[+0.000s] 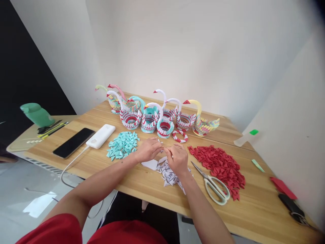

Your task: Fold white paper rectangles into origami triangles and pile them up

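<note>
My left hand point(149, 149) and my right hand point(177, 159) meet at the fingertips above the table, both closed in a pinch. A small white paper piece point(160, 142) shows at the left fingertips; the fingers hide most of it. What the right fingers pinch is hidden. Below my hands lies a pile of folded white paper triangles point(169, 173), beside a flat white paper sheet point(150, 164). Just beyond my right hand is a red-and-white paper ring point(180, 136). Turquoise paper triangles point(123, 145) are heaped left of my left hand, red ones point(220, 162) to the right.
Several paper swans point(165, 127) stand along the back. Scissors point(214, 186) lie at the right, points toward my hands. A phone point(74, 143) and a cabled white power bank point(101, 136) lie left. A black key holder point(291, 205) is far right; a green bottle point(38, 114) far left.
</note>
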